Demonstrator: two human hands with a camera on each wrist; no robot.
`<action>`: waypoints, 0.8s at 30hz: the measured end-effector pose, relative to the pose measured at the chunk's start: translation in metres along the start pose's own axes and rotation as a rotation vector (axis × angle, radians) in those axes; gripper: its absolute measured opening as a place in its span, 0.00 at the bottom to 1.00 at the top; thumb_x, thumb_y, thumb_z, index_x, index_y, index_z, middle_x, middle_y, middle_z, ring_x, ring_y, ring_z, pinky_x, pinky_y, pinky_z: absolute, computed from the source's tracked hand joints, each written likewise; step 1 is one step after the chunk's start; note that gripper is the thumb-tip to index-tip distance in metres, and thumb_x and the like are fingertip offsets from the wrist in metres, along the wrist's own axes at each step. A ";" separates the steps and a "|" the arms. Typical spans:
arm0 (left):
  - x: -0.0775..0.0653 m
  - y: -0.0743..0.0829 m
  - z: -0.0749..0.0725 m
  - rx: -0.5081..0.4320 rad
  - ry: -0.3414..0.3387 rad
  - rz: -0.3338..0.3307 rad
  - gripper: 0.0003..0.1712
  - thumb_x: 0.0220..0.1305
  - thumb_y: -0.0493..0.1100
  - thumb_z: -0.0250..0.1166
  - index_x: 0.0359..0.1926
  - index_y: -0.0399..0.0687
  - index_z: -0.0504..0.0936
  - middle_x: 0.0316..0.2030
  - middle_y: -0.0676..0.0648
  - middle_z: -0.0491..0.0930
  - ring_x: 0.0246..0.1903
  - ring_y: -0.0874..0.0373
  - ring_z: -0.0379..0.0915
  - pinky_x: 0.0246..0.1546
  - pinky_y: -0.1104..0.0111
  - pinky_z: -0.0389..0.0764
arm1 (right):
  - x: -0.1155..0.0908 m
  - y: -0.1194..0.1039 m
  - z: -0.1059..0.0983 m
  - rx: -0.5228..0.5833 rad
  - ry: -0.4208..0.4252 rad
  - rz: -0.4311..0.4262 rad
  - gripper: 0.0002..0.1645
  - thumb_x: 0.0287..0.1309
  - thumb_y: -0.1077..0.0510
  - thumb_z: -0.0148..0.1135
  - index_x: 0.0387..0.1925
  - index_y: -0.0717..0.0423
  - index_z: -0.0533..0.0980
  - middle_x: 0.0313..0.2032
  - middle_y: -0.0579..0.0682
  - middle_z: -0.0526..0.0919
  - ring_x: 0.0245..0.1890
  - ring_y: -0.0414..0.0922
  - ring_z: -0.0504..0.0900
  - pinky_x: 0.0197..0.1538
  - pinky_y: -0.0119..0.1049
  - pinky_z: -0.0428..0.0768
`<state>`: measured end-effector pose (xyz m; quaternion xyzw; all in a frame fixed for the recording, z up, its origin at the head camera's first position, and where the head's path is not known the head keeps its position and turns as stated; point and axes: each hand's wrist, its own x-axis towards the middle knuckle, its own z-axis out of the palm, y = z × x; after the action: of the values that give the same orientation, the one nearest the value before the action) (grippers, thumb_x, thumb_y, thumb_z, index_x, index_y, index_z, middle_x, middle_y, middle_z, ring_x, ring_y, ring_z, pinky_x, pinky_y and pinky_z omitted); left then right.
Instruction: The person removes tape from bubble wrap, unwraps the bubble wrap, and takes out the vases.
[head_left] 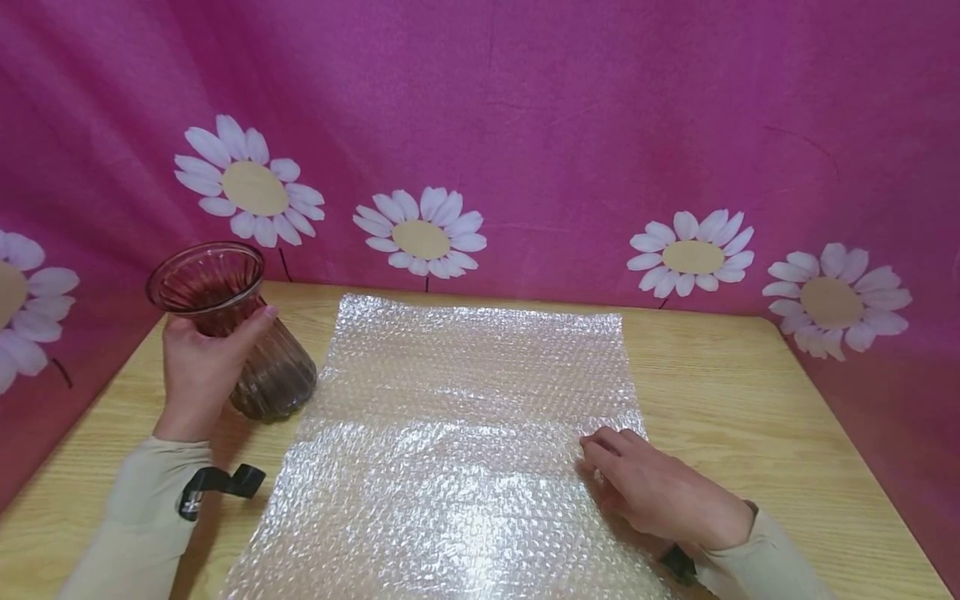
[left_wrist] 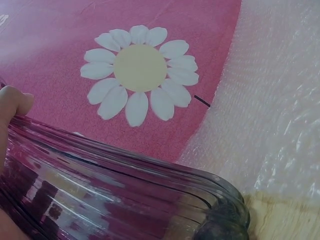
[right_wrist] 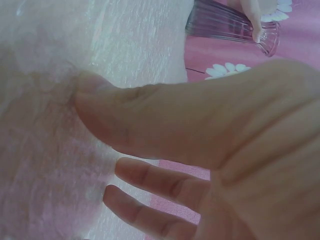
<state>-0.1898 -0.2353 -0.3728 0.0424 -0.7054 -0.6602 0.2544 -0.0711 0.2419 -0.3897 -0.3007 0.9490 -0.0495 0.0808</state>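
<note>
My left hand (head_left: 206, 362) grips a ribbed, reddish-purple glass vase (head_left: 273, 371) below its flared rim, thumb along the near side. The vase leans, its mouth to the left and its base close to the left edge of the bubble wrap. In the left wrist view the vase (left_wrist: 115, 185) lies across the lower part, with only part of the hand showing. A clear sheet of bubble wrap (head_left: 450, 442) is spread flat on the table. Over its right edge, my right hand (head_left: 652, 487) touches the sheet; in the right wrist view the thumb (right_wrist: 150, 117) and fingers are extended against it.
The light wooden table (head_left: 735, 400) shows on both sides of the sheet. Behind and beside it hangs a magenta cloth (head_left: 555, 150) printed with white daisies. Both wrists wear black straps over pale sleeves (head_left: 135, 517).
</note>
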 end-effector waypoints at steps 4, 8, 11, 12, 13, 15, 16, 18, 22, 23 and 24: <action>0.000 0.000 0.000 -0.003 -0.005 -0.009 0.26 0.53 0.32 0.78 0.51 0.54 0.82 0.36 0.61 0.86 0.34 0.69 0.79 0.38 0.81 0.78 | 0.000 0.000 0.000 0.009 -0.009 0.008 0.26 0.60 0.61 0.72 0.60 0.53 0.77 0.56 0.49 0.80 0.50 0.44 0.78 0.54 0.44 0.87; 0.001 0.000 0.000 -0.024 -0.007 -0.008 0.26 0.53 0.32 0.78 0.51 0.54 0.82 0.36 0.60 0.86 0.34 0.68 0.79 0.37 0.81 0.78 | 0.000 0.000 0.000 0.005 -0.002 -0.001 0.26 0.59 0.61 0.72 0.60 0.54 0.77 0.55 0.49 0.80 0.50 0.44 0.78 0.54 0.43 0.87; 0.001 0.000 0.001 -0.061 -0.012 0.002 0.25 0.53 0.30 0.78 0.51 0.52 0.82 0.35 0.59 0.87 0.33 0.68 0.80 0.36 0.81 0.79 | 0.000 0.000 0.001 -0.010 0.008 -0.009 0.26 0.59 0.61 0.72 0.59 0.54 0.77 0.55 0.48 0.80 0.49 0.43 0.78 0.53 0.43 0.87; 0.000 0.000 0.001 -0.077 -0.014 0.006 0.25 0.52 0.30 0.78 0.51 0.51 0.83 0.35 0.58 0.87 0.33 0.68 0.80 0.36 0.80 0.79 | 0.000 0.001 0.001 -0.011 0.008 -0.009 0.26 0.59 0.61 0.72 0.59 0.54 0.77 0.55 0.48 0.80 0.49 0.43 0.78 0.54 0.43 0.87; 0.000 0.001 0.001 -0.082 -0.016 0.011 0.25 0.52 0.30 0.78 0.51 0.51 0.83 0.35 0.58 0.87 0.33 0.68 0.80 0.36 0.80 0.79 | 0.000 0.001 0.001 -0.014 0.009 -0.012 0.26 0.59 0.61 0.72 0.59 0.54 0.77 0.55 0.48 0.80 0.49 0.43 0.77 0.53 0.42 0.87; 0.000 0.000 0.001 -0.083 -0.018 0.012 0.26 0.52 0.30 0.77 0.51 0.51 0.83 0.36 0.58 0.87 0.34 0.68 0.80 0.37 0.80 0.79 | -0.001 0.001 0.000 -0.006 0.005 -0.012 0.27 0.60 0.61 0.72 0.60 0.54 0.76 0.55 0.48 0.79 0.50 0.43 0.77 0.54 0.42 0.87; 0.000 0.000 0.001 -0.077 -0.018 0.012 0.26 0.53 0.30 0.78 0.52 0.51 0.83 0.36 0.58 0.87 0.34 0.68 0.80 0.38 0.80 0.79 | -0.001 0.001 0.000 -0.005 0.005 -0.015 0.27 0.60 0.61 0.72 0.60 0.54 0.76 0.55 0.48 0.79 0.50 0.43 0.77 0.54 0.42 0.87; 0.000 0.000 0.000 -0.054 -0.016 0.012 0.27 0.53 0.30 0.78 0.53 0.52 0.82 0.37 0.59 0.87 0.35 0.68 0.80 0.39 0.81 0.79 | -0.001 0.001 0.000 -0.005 0.003 -0.017 0.26 0.60 0.61 0.71 0.60 0.54 0.76 0.55 0.47 0.79 0.50 0.43 0.77 0.54 0.42 0.87; 0.000 -0.001 -0.001 0.000 -0.016 0.022 0.28 0.54 0.32 0.78 0.55 0.53 0.82 0.38 0.61 0.86 0.38 0.69 0.80 0.41 0.81 0.78 | 0.000 0.000 -0.002 0.010 -0.017 0.008 0.26 0.60 0.60 0.72 0.59 0.53 0.77 0.55 0.48 0.80 0.50 0.44 0.77 0.54 0.43 0.87; 0.000 -0.001 -0.001 0.012 -0.018 0.026 0.28 0.54 0.32 0.78 0.55 0.54 0.82 0.39 0.62 0.86 0.38 0.69 0.80 0.42 0.81 0.78 | 0.000 -0.001 -0.002 0.021 -0.025 0.018 0.26 0.60 0.60 0.72 0.59 0.53 0.77 0.56 0.48 0.80 0.50 0.44 0.77 0.55 0.44 0.87; 0.000 -0.001 -0.001 0.021 -0.019 0.028 0.28 0.54 0.32 0.78 0.55 0.54 0.82 0.39 0.62 0.86 0.38 0.69 0.80 0.42 0.81 0.78 | 0.000 -0.001 -0.002 0.024 -0.031 0.024 0.25 0.60 0.60 0.72 0.59 0.53 0.77 0.56 0.49 0.80 0.51 0.44 0.78 0.55 0.44 0.87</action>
<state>-0.1895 -0.2363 -0.3737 0.0291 -0.7152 -0.6495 0.2565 -0.0714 0.2409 -0.3876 -0.2887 0.9506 -0.0555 0.0998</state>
